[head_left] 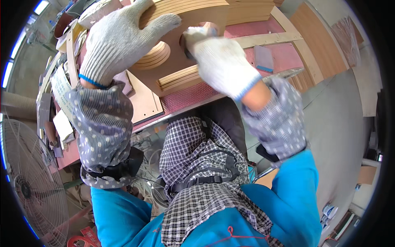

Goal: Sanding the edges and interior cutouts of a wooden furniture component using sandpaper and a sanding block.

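Observation:
A stack of light-brown wooden panels (207, 17) with cut-out openings lies in front of me, its layered edges showing as stripes. My left hand (121, 39), in a white knit glove, rests at the stack's left side with thumb stretched out and fingers reaching over the far edge. My right hand (224, 59), also gloved, is at a rounded opening in the panels. Its fingers are curled and smeared by motion; something dark shows beside them, too blurred to name. To the right of that hand lies a grey pad with a blue edge (263, 58).
Red mesh matting (185, 100) covers the bench under the stack. A pale board (142, 96) lies near my left forearm. Tools, papers and scraps crowd the bench's left end. A large fan (26, 187) stands at lower left; wooden boards (319, 39) are at right.

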### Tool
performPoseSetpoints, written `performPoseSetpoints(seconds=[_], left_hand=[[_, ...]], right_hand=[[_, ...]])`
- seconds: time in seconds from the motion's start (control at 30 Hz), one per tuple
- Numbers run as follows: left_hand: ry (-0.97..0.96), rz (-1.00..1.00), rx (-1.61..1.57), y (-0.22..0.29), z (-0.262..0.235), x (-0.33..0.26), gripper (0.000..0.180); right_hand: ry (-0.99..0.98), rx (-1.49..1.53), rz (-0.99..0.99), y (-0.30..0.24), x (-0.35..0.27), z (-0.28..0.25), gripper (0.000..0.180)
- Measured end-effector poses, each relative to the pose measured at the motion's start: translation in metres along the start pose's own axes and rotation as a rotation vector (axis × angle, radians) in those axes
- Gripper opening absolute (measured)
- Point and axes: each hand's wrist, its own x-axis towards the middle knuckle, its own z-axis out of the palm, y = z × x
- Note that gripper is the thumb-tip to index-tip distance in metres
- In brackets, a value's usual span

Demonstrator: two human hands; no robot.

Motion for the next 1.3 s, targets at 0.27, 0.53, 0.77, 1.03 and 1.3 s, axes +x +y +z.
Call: performPoseSetpoints(seconds=[0.27, 0.53, 0.77, 1.03, 1.3], left_hand=[[0.019, -0.023, 0.027, 0.004, 0.000, -0.002, 0.059], [0.025, -0.017, 0.064, 0.003, 0.001, -0.004, 0.058], [-0.007, -0.034, -0.003, 0.014, -0.002, -0.004, 0.058], [0.001, -0.043, 0.017, 0.012, -0.001, -0.005, 0.058], [-0.007, 0.002, -0.001, 0.005, -0.003, 0.000, 0.052]], right_hand=[[-0.083, 0.020, -0.086, 0.007, -0.015, -0.014, 0.018], [-0.003, 0.022, -0.074, 0.005, -0.009, 0.002, 0.025], [-0.079, 0.021, -0.011, 0.012, 0.016, 0.002, 0.025], [-0.004, 0.122, 0.007, 0.006, 0.002, 0.002, 0.018], [-0.072, 0.120, -0.011, 0.006, -0.004, -0.004, 0.019]])
